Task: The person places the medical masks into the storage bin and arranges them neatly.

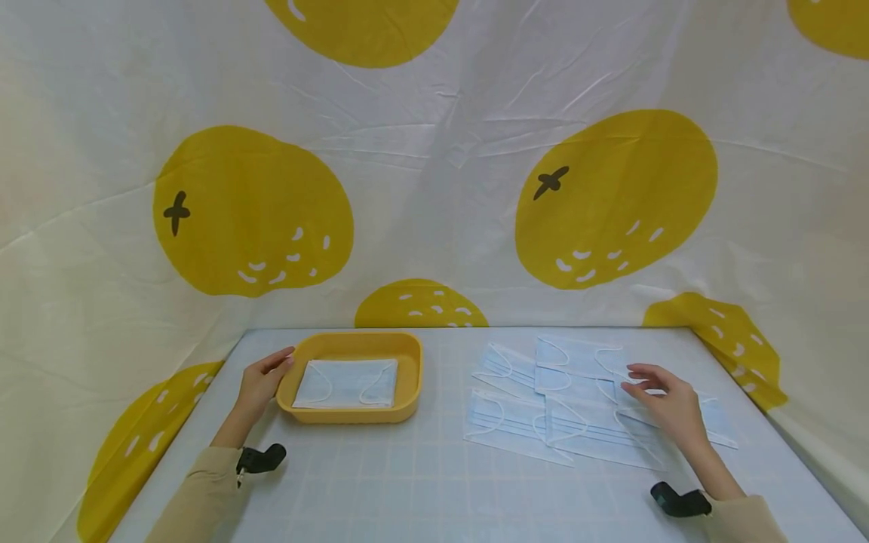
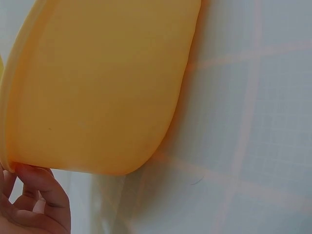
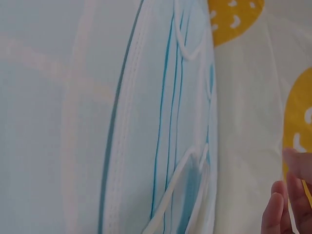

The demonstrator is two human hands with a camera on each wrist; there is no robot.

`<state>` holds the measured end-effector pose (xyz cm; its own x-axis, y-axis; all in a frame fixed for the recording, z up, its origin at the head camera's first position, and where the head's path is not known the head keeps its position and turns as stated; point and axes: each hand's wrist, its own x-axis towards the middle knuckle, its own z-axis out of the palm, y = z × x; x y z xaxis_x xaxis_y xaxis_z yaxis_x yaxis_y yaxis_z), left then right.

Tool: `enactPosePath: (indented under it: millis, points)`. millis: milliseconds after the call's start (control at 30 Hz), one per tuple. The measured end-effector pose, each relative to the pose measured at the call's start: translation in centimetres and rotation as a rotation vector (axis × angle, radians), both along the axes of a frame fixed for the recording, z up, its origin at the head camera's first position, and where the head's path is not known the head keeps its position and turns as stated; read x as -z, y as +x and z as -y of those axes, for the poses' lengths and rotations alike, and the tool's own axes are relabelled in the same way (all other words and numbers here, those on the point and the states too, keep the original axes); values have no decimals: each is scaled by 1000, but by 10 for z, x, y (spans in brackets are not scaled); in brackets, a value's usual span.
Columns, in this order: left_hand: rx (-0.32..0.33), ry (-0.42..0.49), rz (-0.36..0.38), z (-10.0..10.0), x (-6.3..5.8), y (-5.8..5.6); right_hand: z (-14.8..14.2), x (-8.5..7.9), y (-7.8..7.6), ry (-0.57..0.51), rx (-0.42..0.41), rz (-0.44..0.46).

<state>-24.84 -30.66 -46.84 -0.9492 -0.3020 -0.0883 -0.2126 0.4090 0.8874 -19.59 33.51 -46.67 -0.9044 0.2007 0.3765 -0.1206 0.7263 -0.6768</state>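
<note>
A yellow plastic tray (image 1: 408, 369) stands on the left part of the table, with a pale blue face mask (image 1: 346, 383) lying flat in it. At the tray's left end, my left hand (image 1: 258, 383) pinches the rim, and the left wrist view shows the thumb (image 2: 41, 183) against the rim's underside. On the right lie several overlapping blue face masks (image 1: 591, 422) with white ear loops. Just above their right side is my right hand (image 1: 668, 407), fingers loosely bent and nothing held. Its fingers (image 3: 295, 180) appear apart from the masks in the right wrist view.
The table (image 1: 380, 483) has a pale checked cover. Behind it hangs a white curtain (image 1: 434, 204) printed with yellow fruit, meeting the table's back edge. Black wrist devices (image 1: 261, 458) sit at both sleeves.
</note>
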Motion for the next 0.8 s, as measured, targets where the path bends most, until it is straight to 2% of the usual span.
enactPosePath:
  millis: [133, 267, 467, 800]
  points:
    - [-20, 8, -5, 0, 1, 0, -12, 4, 4, -24, 8, 9]
    - [-11, 22, -13, 0, 1, 0, -27, 5, 9, -55, 11, 38]
    - [11, 1, -13, 2, 0, 0, -47, 7, 17, -42, -3, 91]
    - [16, 5, -13, 4, 0, -1, -79, 16, 19, -25, -7, 126]
